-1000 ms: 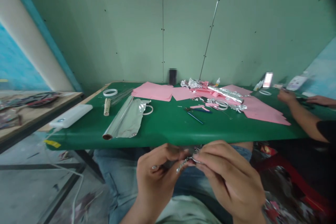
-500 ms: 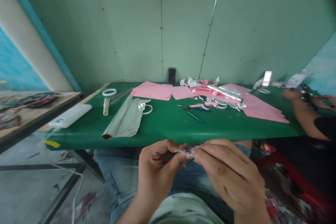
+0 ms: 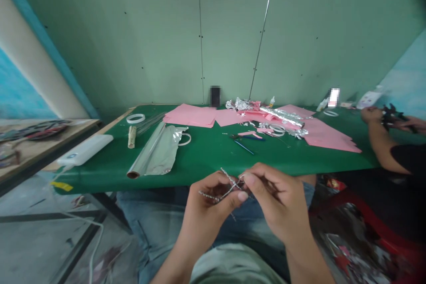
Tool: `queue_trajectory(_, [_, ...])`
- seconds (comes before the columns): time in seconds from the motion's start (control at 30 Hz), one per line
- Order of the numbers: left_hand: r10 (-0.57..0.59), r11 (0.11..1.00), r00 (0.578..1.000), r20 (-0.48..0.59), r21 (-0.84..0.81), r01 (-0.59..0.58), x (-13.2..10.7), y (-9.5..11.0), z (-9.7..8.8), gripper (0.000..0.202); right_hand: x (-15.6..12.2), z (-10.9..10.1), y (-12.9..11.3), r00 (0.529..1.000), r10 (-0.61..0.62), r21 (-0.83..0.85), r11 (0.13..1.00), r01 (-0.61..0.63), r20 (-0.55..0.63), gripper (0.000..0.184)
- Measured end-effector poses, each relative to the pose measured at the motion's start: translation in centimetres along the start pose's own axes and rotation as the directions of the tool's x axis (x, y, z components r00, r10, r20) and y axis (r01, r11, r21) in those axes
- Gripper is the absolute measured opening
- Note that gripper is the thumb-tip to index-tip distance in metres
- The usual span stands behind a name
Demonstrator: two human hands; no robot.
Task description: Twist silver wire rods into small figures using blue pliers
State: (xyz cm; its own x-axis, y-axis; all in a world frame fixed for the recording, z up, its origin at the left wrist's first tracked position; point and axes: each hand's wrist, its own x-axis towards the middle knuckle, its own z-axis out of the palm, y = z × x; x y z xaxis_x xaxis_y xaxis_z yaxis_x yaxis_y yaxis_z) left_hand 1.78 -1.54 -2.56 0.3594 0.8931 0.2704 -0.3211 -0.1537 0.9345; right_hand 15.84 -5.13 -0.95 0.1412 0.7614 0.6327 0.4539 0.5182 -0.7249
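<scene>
Here we go: the left hand [image 3: 206,215] and right hand [image 3: 276,202] are up over the lap, just off the near edge of the green surface [image 3: 213,159]. Between them is a twisted foil strand [image 3: 229,187], thin and crinkly, crossed into a rough X. The fingers [image 3: 254,182] on both hands are closed, pinching it, and the tips hide part of the crossing, so the join can't be made out. A moment ago it was bunched up and mostly buried in the grip; now it's spread in plain view! Over on the right, a co-worker's hand [image 3: 371,115] grips a dark, hard-to-read object [image 3: 390,115], past the pink paper [image 3: 328,137].
</scene>
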Motion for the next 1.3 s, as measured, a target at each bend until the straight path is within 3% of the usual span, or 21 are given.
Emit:
queue_trajectory(0.17, [0.062,0.995,0.995,-0.082,-0.067,-0.068,0.1,-1.1,0.4,0.014,-0.1,0.7,0.4,0.993,0.121,0.109,0.987,-0.119,-0.005,0.032])
queue_trajectory(0.43, [0.085,0.988,0.994,-0.065,-0.122,-0.093,0.5,-2.5,0.2,0.013,0.3,1.3,1.0,0.970,0.231,0.314,0.918,-0.242,0.073,0.039])
queue_trajectory(0.57, [0.010,0.988,0.994,-0.109,-0.150,-0.026,0.8,-2.7,0.2,0.017,0.1,1.5,1.5,0.975,0.219,0.236,0.946,-0.221,0.037,0.019])
queue_trajectory(0.7, [-0.058,0.978,0.992,-0.113,-0.204,0.034,1.2,-3.1,0.1,0.024,-0.2,1.2,2.1,0.963,0.243,0.161,0.952,-0.259,0.113,0.018])
queue_trajectory(0.83, [-0.076,0.970,0.994,-0.081,-0.235,0.055,1.5,-2.5,-0.8,0.034,-0.1,0.2,2.5,0.960,0.280,0.073,0.957,-0.281,0.029,0.023])
queue_trajectory(0.93, [-0.048,0.993,0.996,-0.080,-0.115,0.039,1.7,-1.5,-1.8,0.031,0.1,-0.5,2.6,0.962,0.270,0.006,0.963,-0.270,0.034,0.022])
queue_trajectory(1.13, [-0.071,0.980,0.997,0.015,0.189,0.067,1.9,-1.0,-2.5,0.027,0.4,-0.5,2.9,0.941,0.280,-0.029,0.960,-0.280,0.188,0.020])
queue_trajectory(1.2, [-0.051,0.979,0.999,-0.005,0.199,0.051,2.1,-1.4,-2.4,0.028,0.3,-0.2,3.0,0.941,0.286,0.039,0.954,-0.298,0.181,0.021])
queue_trajectory(1.3, [-0.025,0.993,0.991,-0.133,0.110,0.040,2.3,-2.0,-2.3,0.025,0.2,0.2,3.3,0.934,0.300,0.137,0.934,-0.329,0.193,0.032])
